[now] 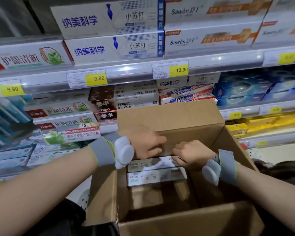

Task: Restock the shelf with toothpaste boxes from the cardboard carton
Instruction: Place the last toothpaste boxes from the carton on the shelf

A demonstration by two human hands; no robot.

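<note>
An open brown cardboard carton [174, 120] stands in front of the shelf, flaps up. Inside, against its far wall, lie two white toothpaste boxes, an upper one [152, 165] and a lower one [153, 178]. My left hand [145, 143] reaches into the carton with fingers curled over the left end of the upper box. My right hand [192, 153] pinches the right end of the same box. Both wrists wear grey bands with white pods. The near part of the carton floor is bare and dark.
Shelves [129, 70] packed with toothpaste boxes run across the view, with yellow price tags 9.90 [96, 79] and 12.90 [179, 70]. Matching white and green boxes [63, 109] sit left of the carton. Yellow boxes [266, 123] lie to the right.
</note>
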